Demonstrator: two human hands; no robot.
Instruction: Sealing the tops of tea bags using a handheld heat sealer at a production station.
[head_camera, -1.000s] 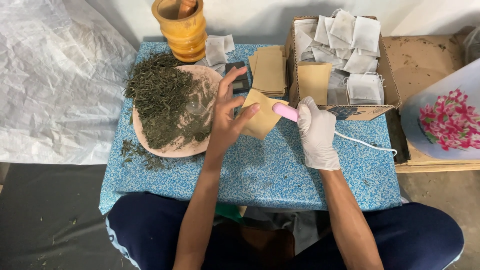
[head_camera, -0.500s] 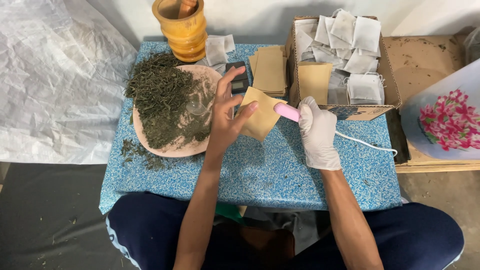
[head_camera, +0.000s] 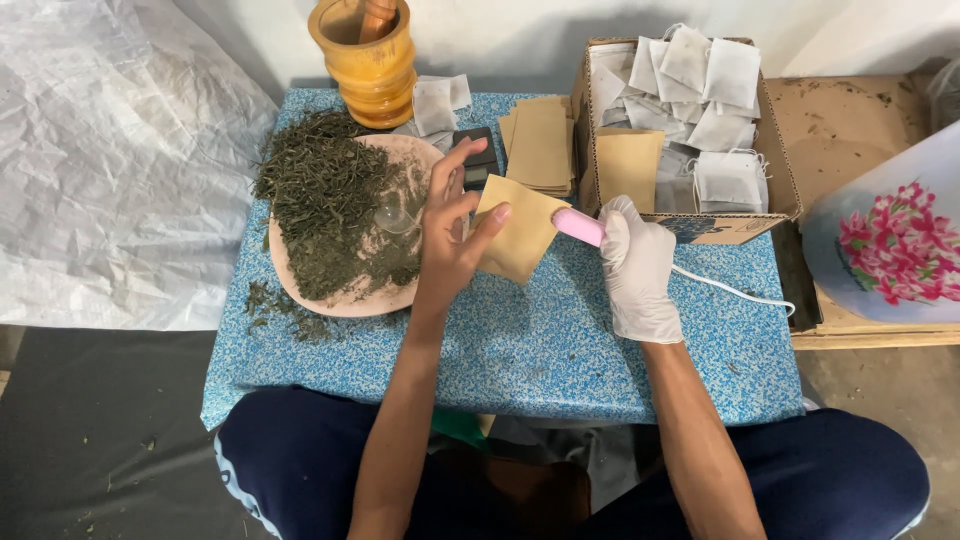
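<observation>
Pink sealer (head_camera: 578, 226) now against envelope (head_camera: 515, 240), between both hands' grips.

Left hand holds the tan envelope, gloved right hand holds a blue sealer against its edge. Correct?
Not quite: the sealer is pink, not blue, as the head view shows. The rest stands: the bare left hand holds the tan envelope, and the gloved right hand holds the sealer against its edge.

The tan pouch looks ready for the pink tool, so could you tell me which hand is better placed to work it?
Right, probably: the gloved right hand already grips the pink tool at the tan pouch; the left hand holds that.
</observation>
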